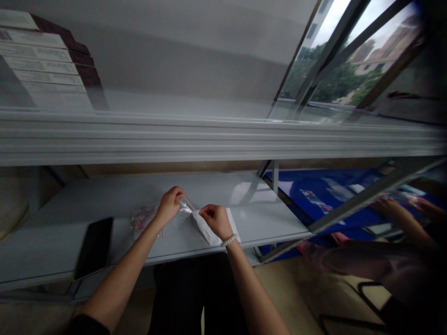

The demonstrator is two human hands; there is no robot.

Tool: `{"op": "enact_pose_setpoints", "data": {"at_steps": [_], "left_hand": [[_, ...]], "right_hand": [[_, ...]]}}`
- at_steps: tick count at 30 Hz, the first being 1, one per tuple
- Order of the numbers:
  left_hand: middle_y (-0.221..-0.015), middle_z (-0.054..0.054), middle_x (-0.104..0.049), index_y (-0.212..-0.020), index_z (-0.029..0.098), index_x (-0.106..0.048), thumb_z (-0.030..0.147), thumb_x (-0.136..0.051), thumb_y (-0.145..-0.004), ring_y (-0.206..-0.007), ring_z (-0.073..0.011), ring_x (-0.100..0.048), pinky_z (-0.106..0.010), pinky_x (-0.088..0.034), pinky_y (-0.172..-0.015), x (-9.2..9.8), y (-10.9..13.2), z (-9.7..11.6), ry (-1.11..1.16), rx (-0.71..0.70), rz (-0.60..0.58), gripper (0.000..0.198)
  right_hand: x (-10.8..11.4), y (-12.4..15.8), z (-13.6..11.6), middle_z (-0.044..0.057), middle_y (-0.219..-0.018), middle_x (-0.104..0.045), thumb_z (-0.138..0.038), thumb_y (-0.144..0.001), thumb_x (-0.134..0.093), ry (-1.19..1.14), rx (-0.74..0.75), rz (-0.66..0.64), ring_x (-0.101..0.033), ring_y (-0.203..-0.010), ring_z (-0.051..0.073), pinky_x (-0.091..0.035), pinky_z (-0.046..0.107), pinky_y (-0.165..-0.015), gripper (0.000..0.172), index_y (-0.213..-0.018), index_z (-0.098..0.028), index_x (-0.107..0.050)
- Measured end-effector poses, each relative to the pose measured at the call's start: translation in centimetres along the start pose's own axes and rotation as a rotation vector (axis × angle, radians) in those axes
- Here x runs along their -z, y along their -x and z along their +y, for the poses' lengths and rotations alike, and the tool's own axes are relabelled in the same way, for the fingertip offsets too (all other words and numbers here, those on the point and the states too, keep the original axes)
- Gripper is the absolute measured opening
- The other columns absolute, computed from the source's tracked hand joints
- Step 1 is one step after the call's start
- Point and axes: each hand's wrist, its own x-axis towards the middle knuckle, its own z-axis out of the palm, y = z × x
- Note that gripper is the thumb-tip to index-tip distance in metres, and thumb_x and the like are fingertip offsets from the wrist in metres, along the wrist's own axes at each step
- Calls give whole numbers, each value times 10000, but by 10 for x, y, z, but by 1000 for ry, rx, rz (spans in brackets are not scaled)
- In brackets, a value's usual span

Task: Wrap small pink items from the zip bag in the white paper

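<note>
Clear plastic bag: the clear plastic bag [186,206] is the landmark, lying on the pale shelf [268,223] between the 2 hands, with a thin red line along its far edge. Its mouth is hidden.

Left hand: the left hand [169,205] is closed around the left side of the clear plastic bag, pinching the film between its fingers and thumb.

Right hand: the right hand [216,221] is just right of the clear plastic bag, its fingers curled down and closed on a white packet [210,231].

White packet: its long axis runs diagonally, from its upper end beside the clear plastic bag down and away to the right. The right hand is nearer to it; that upper end points toward the left hand.

Wrist: a white bead bracelet [229,240] sits on the right wrist.

Left of the clear plastic bag: a pink-printed bag [143,221] lies near it, with a black smartphone [93,248] further along the shelf.

Right of the clear plastic bag: a co-worker's hand [382,208] works well apart, beyond a metal upright, over a blue sheet [330,188].

Above the clear plastic bag: stacked white boxes [45,60] sit on the upper shelf [174,139], near a window [349,51].
</note>
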Motion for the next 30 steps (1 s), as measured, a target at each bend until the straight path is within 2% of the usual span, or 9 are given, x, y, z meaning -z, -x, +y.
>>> {"op": "enact_pose_setpoints", "data": {"at_steps": [3,5,9,15,18,21,26,28,30], "left_hand": [[-756,-13,-603,-778,181,-580,138,-472,-828,-738,-162,-568,-275,-435,-722,-2,-13,0,6,-37,-42,126],[-772,-15,-609,-788,182,-594,139,-483,-826,-756,-162,-573,-274,-436,-741,-6,-18,0,12,-64,-82,125],[-819,-31,-619,-790,180,-617,173,-502,-843,-823,-171,-577,-282,-439,-783,-18,-29,-12,21,-97,-150,127],[-828,-32,-645,-829,148,-647,223,-527,-887,-815,-159,-603,-311,-481,-786,-32,-44,-59,37,-92,-318,154],[-953,-47,-647,-983,130,-623,308,-546,-908,-837,-161,-623,-352,-525,-769,-36,-39,-79,41,-51,-389,208],[-1086,-74,-622,-1115,141,-580,337,-553,-908,-913,-181,-625,-382,-541,-790,-40,-32,-88,38,-27,-419,287],[-1097,-77,-620,-1123,140,-578,329,-561,-904,-924,-184,-626,-390,-542,-796,-37,-28,-79,-9,-15,-338,289],[-1093,-77,-625,-1103,140,-590,320,-554,-907,-947,-188,-621,-399,-529,-828,-25,-22,-71,-49,0,-242,268],[-1070,-76,-640,-1060,138,-615,280,-503,-927,-1001,-195,-608,-399,-487,-904,-6,-5,-62,-99,23,-117,224]], "right_hand": [[2,-8,1,87,-829,-731,-309,-808,-572,-64,0,47,-628,-630,147,-474,231,-560,262,-922,-127,-722],[-2,-17,1,71,-850,-733,-308,-798,-589,-37,22,23,-636,-650,144,-489,228,-575,288,-999,-141,-709],[-19,-42,8,46,-739,-730,-180,-766,-589,134,-5,-35,-655,-677,144,-488,208,-621,159,-811,-143,-736],[-37,-76,24,81,-736,-742,-148,-752,-602,282,-82,-27,-674,-702,178,-447,209,-617,145,-720,-151,-744],[-44,-80,29,106,-758,-746,-126,-757,-596,323,-108,-32,-680,-720,190,-440,216,-634,157,-715,-140,-747],[-49,-76,30,113,-795,-749,-136,-786,-581,326,-100,-20,-678,-732,189,-439,221,-647,172,-768,-135,-752],[-45,-56,22,85,-806,-744,-169,-811,-584,282,-44,50,-657,-712,159,-432,215,-652,157,-817,-144,-739],[-43,-42,15,74,-751,-730,-243,-809,-619,267,-34,84,-634,-667,154,-420,218,-625,151,-778,-141,-726],[-47,-23,7,65,-636,-689,-382,-820,-617,254,-40,140,-585,-575,150,-391,232,-569,294,-683,-134,-697]]}}
